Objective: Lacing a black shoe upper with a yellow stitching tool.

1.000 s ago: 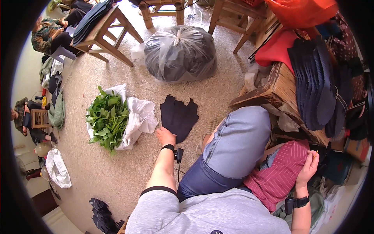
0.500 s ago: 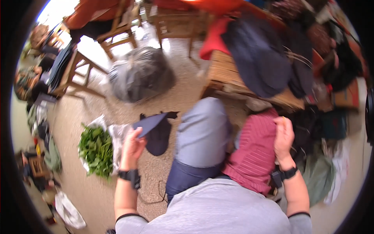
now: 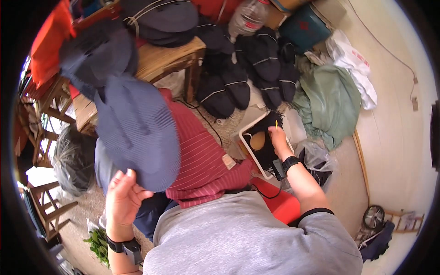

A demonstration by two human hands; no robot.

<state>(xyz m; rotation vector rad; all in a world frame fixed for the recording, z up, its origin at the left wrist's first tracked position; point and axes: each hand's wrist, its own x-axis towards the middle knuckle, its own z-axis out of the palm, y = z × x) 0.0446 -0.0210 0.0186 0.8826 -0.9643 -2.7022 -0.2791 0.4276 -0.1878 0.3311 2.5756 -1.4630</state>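
My left hand holds up a dark blue ribbed fabric piece by its lower edge, in front of my knees. A red striped cloth lies over my lap beside it. My right hand reaches into a white tray on the floor and pinches a small yellow thing at its fingertips. The tray holds dark scraps and a round tan object. Both wrists wear black bands.
Stacks of dark shoe-shaped fabric pieces lie beyond the tray. A wooden bench carries more dark pieces. A green cloth and white bags lie at right. A grey plastic sack and leafy greens are at left.
My view has swung to the right. My left hand has lifted the dark blue piece from the floor up before me. My right hand has left the red cloth and reached into the tray.
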